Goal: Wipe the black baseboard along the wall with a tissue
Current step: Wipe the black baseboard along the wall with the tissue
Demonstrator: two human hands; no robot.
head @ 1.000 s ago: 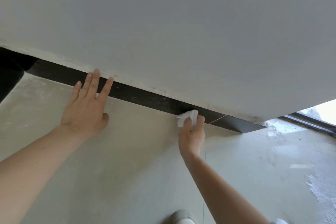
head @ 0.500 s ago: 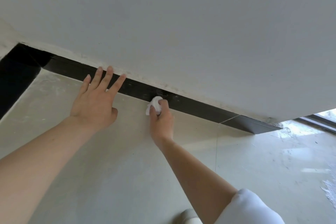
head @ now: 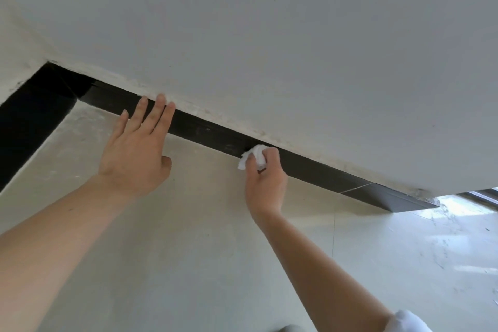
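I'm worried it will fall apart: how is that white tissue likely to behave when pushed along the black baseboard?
The tissue looks soft and floppy: it sits crumpled into a wad in the right hand, so it probably yields rather than resists. It is likely very light. Its loose corner may bunch or tear against the baseboard.

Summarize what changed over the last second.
The right hand slid the tissue left along the baseboard, away from its seam, most of it in the first half second. The left hand appears to have edged left toward the corner. Unchanged: right hand grips the tissue, left hand flat, fingertips over the baseboard.
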